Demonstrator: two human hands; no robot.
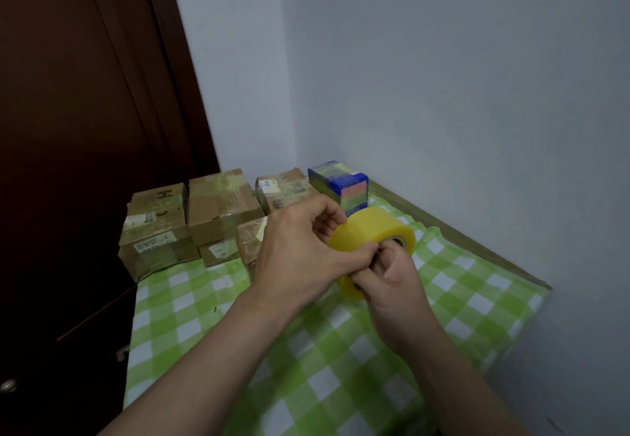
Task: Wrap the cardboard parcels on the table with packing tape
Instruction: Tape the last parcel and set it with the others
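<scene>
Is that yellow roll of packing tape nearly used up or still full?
Still fairly full: the yellow roll of packing tape shows a thick winding round its small dark core.

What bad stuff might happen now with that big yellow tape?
1. The left hand and right hand hold the yellow tape roll in the air, seemingly picking at its edge. It might slip, drop onto the checked tablecloth and roll off.
2. Peeled tape could stick to the hands or tear crooked.
3. The cardboard parcels are stacked near the left edge, so tugging one out might topple another.
</scene>
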